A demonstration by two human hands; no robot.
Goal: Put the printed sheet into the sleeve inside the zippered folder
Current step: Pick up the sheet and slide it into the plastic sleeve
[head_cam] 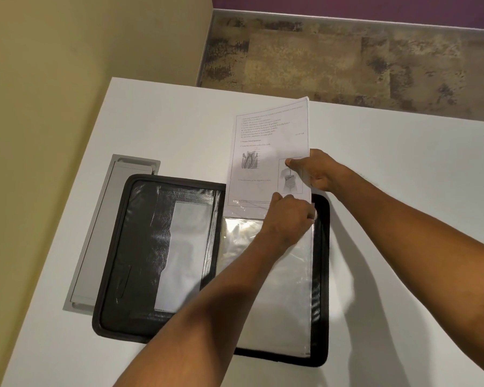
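Your folder [162, 247] lies open and flat on the white desk [403, 191], close to the desk's left edge and reaching toward its near edge. Its left half shows black pockets with a white slip of paper [185, 255] tucked in one. Its right half carries the clear sleeve [285, 297], whose mouth faces the desk's far edge.

The printed sheet [266, 152] is not inside yet. Its bottom edge sits at the sleeve's mouth, just over the folder's far rim. The rest rises at a tilt toward the desk's far edge, printed side facing you, with lines of text above and two drawings below.

Your right hand [316, 173] pinches the sheet at its right edge, thumb pressed on the printed face beside the lower drawing and fingers behind the paper.

Your left hand [288, 219] is at the sleeve's mouth near its right corner, fingers curled and gripping the plastic edge there, with the sheet's bottom edge just above the knuckles. You cannot tell whether those fingers also catch the paper.

A grey cover plate [95, 241] is set in the desk along the left edge, partly under the folder's left side.
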